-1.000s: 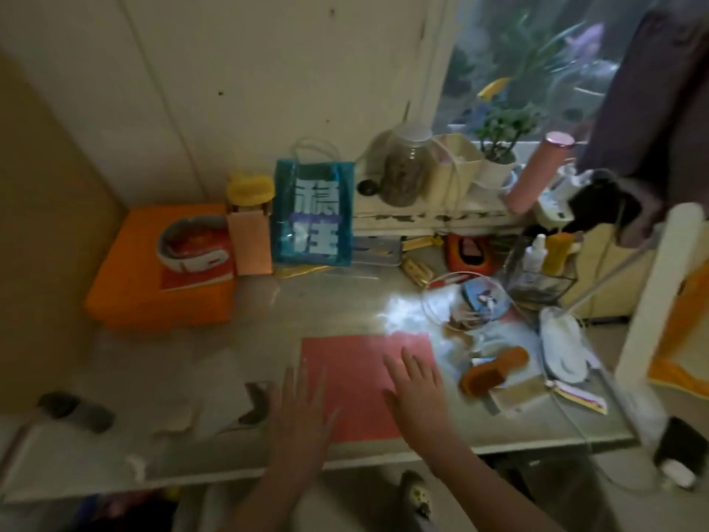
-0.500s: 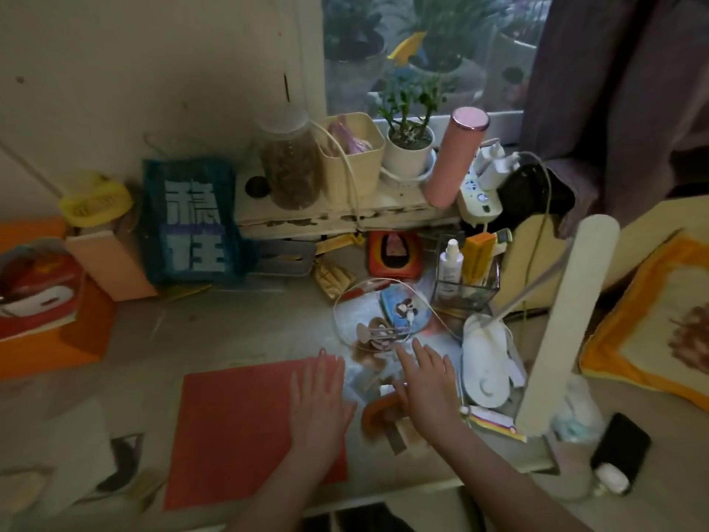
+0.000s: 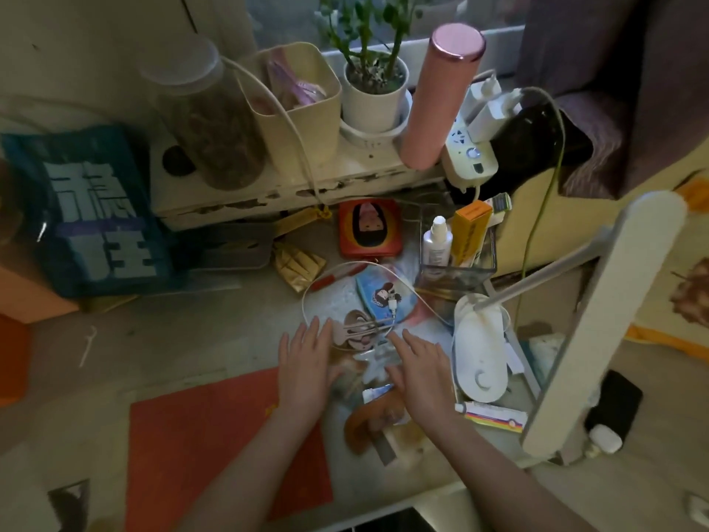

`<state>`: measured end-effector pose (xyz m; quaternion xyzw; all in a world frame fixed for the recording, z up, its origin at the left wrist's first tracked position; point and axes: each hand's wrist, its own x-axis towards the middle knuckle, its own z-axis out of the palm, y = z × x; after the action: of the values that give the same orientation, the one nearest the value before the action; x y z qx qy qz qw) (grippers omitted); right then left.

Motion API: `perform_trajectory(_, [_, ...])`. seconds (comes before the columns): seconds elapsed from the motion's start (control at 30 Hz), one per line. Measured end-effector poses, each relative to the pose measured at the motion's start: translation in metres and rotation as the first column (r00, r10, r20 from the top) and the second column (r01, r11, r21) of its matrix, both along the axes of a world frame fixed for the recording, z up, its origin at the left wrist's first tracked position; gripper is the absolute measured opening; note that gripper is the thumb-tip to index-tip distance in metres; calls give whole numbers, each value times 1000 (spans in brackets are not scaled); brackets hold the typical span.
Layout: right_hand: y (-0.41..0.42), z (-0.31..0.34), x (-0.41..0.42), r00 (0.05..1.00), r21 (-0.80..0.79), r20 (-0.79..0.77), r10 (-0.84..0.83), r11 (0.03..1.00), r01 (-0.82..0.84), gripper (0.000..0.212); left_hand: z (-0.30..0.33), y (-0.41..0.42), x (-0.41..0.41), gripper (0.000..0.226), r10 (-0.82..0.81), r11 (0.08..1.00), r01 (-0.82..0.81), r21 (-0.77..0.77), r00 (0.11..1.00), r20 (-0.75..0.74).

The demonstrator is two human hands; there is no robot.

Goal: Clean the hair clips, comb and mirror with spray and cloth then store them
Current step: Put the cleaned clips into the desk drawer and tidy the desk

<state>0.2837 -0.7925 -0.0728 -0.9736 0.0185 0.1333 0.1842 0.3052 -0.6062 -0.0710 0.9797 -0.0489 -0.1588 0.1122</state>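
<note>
Taking the white desk lamp base (image 3: 479, 351) as the landmark, the blue bag with pale characters (image 3: 96, 209) stands far to its left against the wall. Nearer, lower left of the base, a red mat (image 3: 199, 447) lies flat on the table (image 3: 172, 339). The left hand (image 3: 305, 368) lies palm down with its fingers straight and spread, its heel over the mat's upper right corner and its fingertips at the hair clips (image 3: 358, 330), which lie just left of the base inside a loop of white cable (image 3: 307, 297). A round blue mirror with a cartoon figure (image 3: 383, 297) lies up and left of the base, touching the clips' pile. Below the clips, an orange-brown comb (image 3: 364, 424) lies on the table, lower left of the base, partly hidden under the right wrist. The right hand (image 3: 422, 372) is flat and open too, fingers straight, just left of the base, holding nothing. A white spray bottle (image 3: 436, 243) stands upright in a clear holder (image 3: 460, 274) directly behind the base. The cloth cannot be made out.
</note>
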Motion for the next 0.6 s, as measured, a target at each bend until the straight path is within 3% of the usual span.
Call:
perform_trajectory(0.2, [0,-19,11,963,238,120,-240,949,207,35,-7,1,28,70,56,981,-52,-188,998,15])
perform_trajectory(0.43, [3,-22,18,942,374,99,-320,889,263,18,-15,-1,33,67,264,856,-282,-433,959,-103])
perform_trajectory(0.6, [1,-26,15,933,424,127,-336,869,255,12,-19,0,35,62,275,825,-328,-461,945,-179])
